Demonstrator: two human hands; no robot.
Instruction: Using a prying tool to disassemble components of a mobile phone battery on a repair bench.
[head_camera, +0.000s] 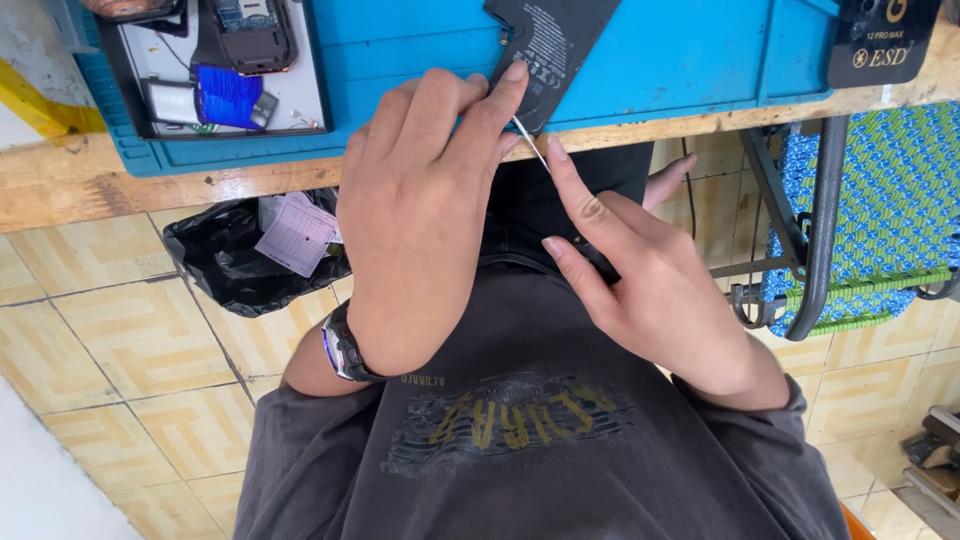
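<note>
- Two hands at mat (680, 60) edge: our L hand (420, 200) pins battery (555, 45) w/ fingertips.
- R hand (640, 280) pinches white strip (530, 142), index up.
- Battery top cut off; strip end hidden.

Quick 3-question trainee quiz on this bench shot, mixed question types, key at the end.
1. True or false: the watch sits on the wrist of the right hand.
2. The fingertips of the left hand press on: A) a flat black part at the table edge, B) a white tray, C) a bin bag.
3. What thin thing does the right index fingertip touch?

Key
1. False: it is on the left wrist.
2. A.
3. A white strip coming off the flat black part.
</note>
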